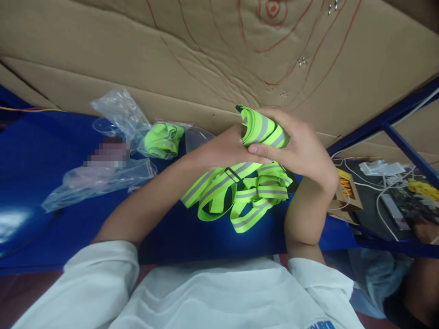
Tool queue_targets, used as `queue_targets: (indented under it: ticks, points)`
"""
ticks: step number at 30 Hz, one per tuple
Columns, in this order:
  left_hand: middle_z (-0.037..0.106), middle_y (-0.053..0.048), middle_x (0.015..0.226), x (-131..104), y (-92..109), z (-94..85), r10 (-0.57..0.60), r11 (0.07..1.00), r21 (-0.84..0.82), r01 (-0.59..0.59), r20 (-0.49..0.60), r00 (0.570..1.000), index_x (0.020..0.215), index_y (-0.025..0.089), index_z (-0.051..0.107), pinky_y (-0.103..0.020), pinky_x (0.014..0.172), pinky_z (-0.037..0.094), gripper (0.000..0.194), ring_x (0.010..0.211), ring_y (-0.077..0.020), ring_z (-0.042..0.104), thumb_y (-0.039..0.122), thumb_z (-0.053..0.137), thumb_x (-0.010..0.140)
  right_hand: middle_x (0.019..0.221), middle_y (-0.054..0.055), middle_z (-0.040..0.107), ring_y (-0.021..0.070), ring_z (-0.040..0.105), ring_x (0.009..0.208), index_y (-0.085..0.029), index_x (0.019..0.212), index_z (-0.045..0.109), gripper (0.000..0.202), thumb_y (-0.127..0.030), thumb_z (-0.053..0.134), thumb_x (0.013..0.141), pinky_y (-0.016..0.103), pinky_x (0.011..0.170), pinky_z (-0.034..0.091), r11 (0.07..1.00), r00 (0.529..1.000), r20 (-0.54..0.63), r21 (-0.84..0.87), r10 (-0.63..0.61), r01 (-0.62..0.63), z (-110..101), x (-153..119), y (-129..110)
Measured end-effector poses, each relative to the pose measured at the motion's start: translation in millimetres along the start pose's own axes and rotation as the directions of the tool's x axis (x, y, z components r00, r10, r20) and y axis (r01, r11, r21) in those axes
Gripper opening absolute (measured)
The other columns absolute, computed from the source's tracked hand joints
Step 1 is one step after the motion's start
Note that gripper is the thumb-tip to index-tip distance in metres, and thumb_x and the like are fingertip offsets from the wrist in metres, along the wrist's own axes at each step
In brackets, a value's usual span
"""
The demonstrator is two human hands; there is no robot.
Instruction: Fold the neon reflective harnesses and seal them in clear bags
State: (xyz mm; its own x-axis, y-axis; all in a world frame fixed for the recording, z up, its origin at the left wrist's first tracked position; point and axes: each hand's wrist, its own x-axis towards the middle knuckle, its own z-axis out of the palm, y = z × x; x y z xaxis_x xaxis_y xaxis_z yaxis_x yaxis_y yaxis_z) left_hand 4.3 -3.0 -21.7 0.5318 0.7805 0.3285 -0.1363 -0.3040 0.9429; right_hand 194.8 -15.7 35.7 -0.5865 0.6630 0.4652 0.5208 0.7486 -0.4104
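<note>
A neon yellow-green reflective strap [262, 128] with grey stripes is folded into a thick bundle between my hands, above the blue table. My right hand [302, 141] wraps round its right side, thumb across the front. My left hand [242, 148] grips it from the left and below, its fingers partly hidden by the bundle and the right thumb. Loose loops of the same strapping [257, 214] hang or lie just beneath, with a black slide buckle [232, 175] among them.
On the blue table [78, 233] at left are clear plastic bags [120, 112] and a bagged green strap bundle [163, 139]. Cardboard [103, 50] with red lines stands behind. Right of the blue frame [411, 153] are cables, a small box [348, 189] and another person's hand [426, 230].
</note>
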Motion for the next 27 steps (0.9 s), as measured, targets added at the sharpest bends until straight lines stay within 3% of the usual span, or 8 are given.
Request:
queue_targets:
  ticks: [7, 13, 15, 18, 21, 22, 25, 27]
  points:
    - [0.081, -0.008, 0.106, -6, 13, -0.6, -0.188, 0.95, -0.2, 0.241, 0.252, 0.949, 0.104, 0.019, 0.08, -0.048, 0.098, 0.061, 0.03, 0.11, -0.0334, 0.078, 0.035, 0.083, 0.079, 0.139, 0.001, 0.07, 0.0311, 0.067, 0.129, -0.035, 0.139, 0.063, 0.062, -0.045, 0.088, 0.083, 0.052, 0.115, 0.055, 0.999, 0.991, -0.128, 0.005, -0.031, 0.032, 0, 1, 10]
    - [0.082, -0.01, 0.098, -11, 17, -9.5, -0.262, 0.941, -0.108, 0.32, 0.363, 0.894, 0.095, 0.016, 0.084, -0.05, 0.096, 0.061, 0.021, 0.101, -0.0357, 0.079, 0.033, 0.084, 0.082, 0.103, 0.0, 0.078, 0.0264, 0.073, 0.094, -0.029, 0.116, 0.073, 0.042, -0.054, 0.084, 0.084, 0.047, 0.092, 0.064, 1.0, 0.999, 0.036, 0.01, 0.004, -0.005, 3, 0, -3]
    - [0.082, -0.009, 0.099, -10, 19, -9.4, -0.238, 0.918, -0.218, 0.331, 0.366, 0.9, 0.095, 0.017, 0.083, -0.047, 0.097, 0.062, 0.015, 0.101, -0.0321, 0.079, 0.028, 0.081, 0.085, 0.092, -0.002, 0.076, 0.0262, 0.071, 0.083, -0.033, 0.106, 0.075, 0.029, -0.055, 0.079, 0.087, 0.047, 0.083, 0.063, 0.998, 0.999, -0.027, -0.042, 0.048, -0.049, 5, 1, -5]
    - [0.081, -0.009, 0.11, -8, 21, -4.1, -0.209, 0.829, -0.424, 0.365, 0.372, 0.904, 0.1, 0.017, 0.081, -0.04, 0.093, 0.064, 0.018, 0.099, -0.0266, 0.079, 0.026, 0.081, 0.084, 0.088, -0.002, 0.075, 0.0302, 0.069, 0.081, -0.043, 0.1, 0.074, 0.024, -0.062, 0.075, 0.086, 0.05, 0.076, 0.06, 0.995, 0.969, -0.228, -0.018, 0.095, -0.101, 6, 6, 0]
    - [0.081, -0.01, 0.108, -8, 21, 1.7, -0.197, 0.864, -0.391, 0.319, 0.32, 0.927, 0.11, 0.018, 0.078, -0.038, 0.085, 0.064, 0.03, 0.086, -0.0243, 0.078, 0.035, 0.082, 0.087, 0.091, -0.001, 0.077, 0.0306, 0.071, 0.085, -0.044, 0.104, 0.073, 0.032, -0.072, 0.068, 0.089, 0.047, 0.069, 0.06, 0.978, 0.911, -0.367, 0.159, 0.187, -0.136, 6, 7, 13]
    - [0.081, -0.01, 0.102, -9, 21, 2.3, -0.193, 0.906, -0.309, 0.288, 0.303, 0.933, 0.111, 0.017, 0.078, -0.038, 0.082, 0.063, 0.032, 0.08, -0.024, 0.077, 0.039, 0.081, 0.088, 0.091, 0.0, 0.077, 0.0288, 0.071, 0.082, -0.04, 0.105, 0.074, 0.038, -0.073, 0.066, 0.09, 0.044, 0.065, 0.06, 0.958, 0.917, -0.332, 0.25, 0.223, -0.142, 5, 5, 17]
    - [0.079, -0.009, 0.09, -7, 15, -1.5, -0.183, 0.976, -0.05, 0.21, 0.319, 0.93, 0.107, 0.016, 0.079, -0.039, 0.077, 0.06, 0.036, 0.075, -0.0259, 0.075, 0.046, 0.081, 0.087, 0.084, 0.003, 0.077, 0.0224, 0.071, 0.068, -0.025, 0.106, 0.076, 0.054, -0.076, 0.063, 0.092, 0.036, 0.056, 0.06, 0.85, 0.957, -0.064, 0.479, 0.283, -0.219, 4, -1, 26]
    - [0.078, -0.009, 0.089, -5, 12, -7.5, -0.195, 0.98, 0.036, 0.193, 0.324, 0.926, 0.103, 0.016, 0.079, -0.039, 0.078, 0.059, 0.035, 0.08, -0.0282, 0.076, 0.046, 0.081, 0.085, 0.082, 0.003, 0.077, 0.0214, 0.073, 0.068, -0.024, 0.102, 0.076, 0.054, -0.076, 0.067, 0.09, 0.034, 0.059, 0.062, 0.8, 0.953, 0.044, 0.533, 0.3, -0.277, 5, -3, 27]
